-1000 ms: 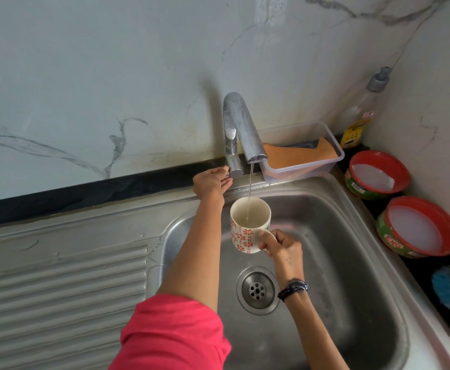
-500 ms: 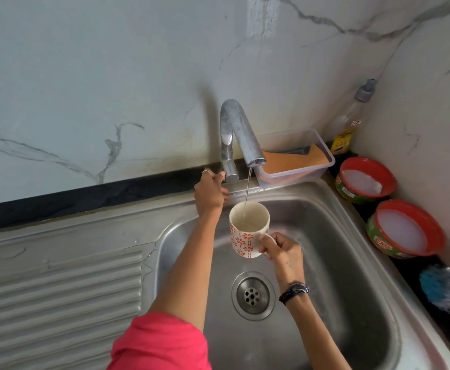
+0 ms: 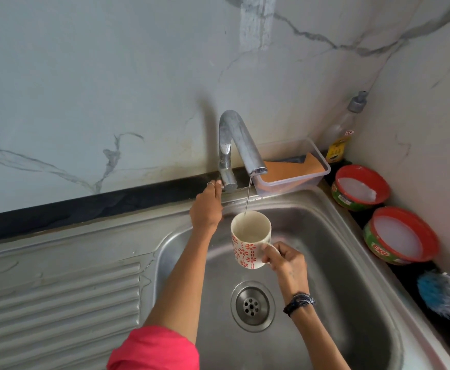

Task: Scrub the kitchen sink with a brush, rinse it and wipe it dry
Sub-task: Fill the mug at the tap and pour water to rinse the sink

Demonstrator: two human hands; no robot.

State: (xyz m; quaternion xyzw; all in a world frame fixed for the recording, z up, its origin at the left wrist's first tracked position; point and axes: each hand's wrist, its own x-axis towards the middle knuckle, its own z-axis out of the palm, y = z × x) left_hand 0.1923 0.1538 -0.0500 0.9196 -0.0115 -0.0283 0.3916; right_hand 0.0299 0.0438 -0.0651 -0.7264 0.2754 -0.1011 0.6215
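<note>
A: Left hand [image 3: 207, 206] up at back edge of sink [image 3: 352, 263], fingers on base of tap [image 3: 234, 145]. Why there?

B: Prob. to work the valve. Fingers curled at it, but exact grip hidden behind the hand, so cannot tell if really pinching or only touching. Thin stream [image 3: 247, 196] running, so valve likely only a bit open.

A: And right hand [image 3: 285, 260]?

B: Closed round handle of mug [image 3: 250, 240], thumb on top. Mug held upright right under spout, above basin, not touching it. Placed so to catch the stream; some water seen inside already.

A: Why a mug, w/ tap just there?

B: Guess: flow too weak to reach walls and corners, so filling mug to pour where needed. Looks like rinse step, or wetting before scrub; hard to say which. Sink surface w/o visible foam.

A: Brush [image 3: 442, 295]?

B: Blue bristles, blurred, on counter past right edge of sink, near front. Not in hand. Two red soap tubs [image 3: 362, 186] further back on same side, open, within easy reach.

A: Cloth for drying?

B: Orange pad [image 3: 290, 169] in clear box [image 3: 322, 164] at back right corner, beside spout. Bottle [image 3: 344, 134] behind, in wall corner.
</note>
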